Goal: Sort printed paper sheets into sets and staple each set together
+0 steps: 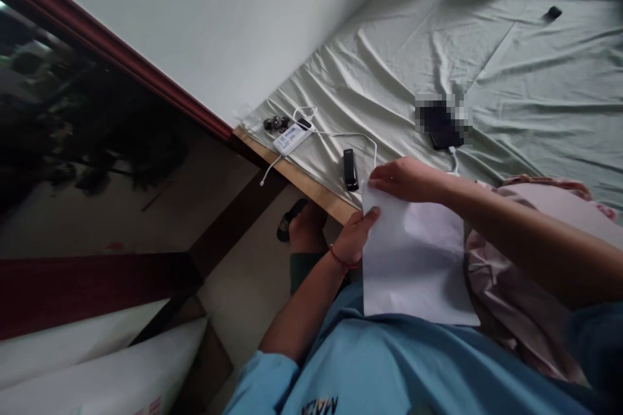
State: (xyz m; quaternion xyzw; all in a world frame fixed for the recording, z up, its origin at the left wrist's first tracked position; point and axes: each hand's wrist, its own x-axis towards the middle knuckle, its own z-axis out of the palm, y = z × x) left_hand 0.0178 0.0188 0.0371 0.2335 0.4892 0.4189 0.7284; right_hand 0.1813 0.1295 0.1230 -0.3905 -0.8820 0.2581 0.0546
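Observation:
White sheets of paper hang in front of my blue shirt; how many sheets there are I cannot tell. My left hand, with a red band at the wrist, grips their left edge, thumb on top. At the upper left corner, the fingers of my right hand are closed on the paper. Just beyond, a black stapler lies on the bed sheet, touched by neither hand.
A white labelled block with cables and small dark items lie near the wooden bed edge. A dark phone is plugged into a white cable. Pinkish cloth lies right of the paper. A dark glossy panel stands left.

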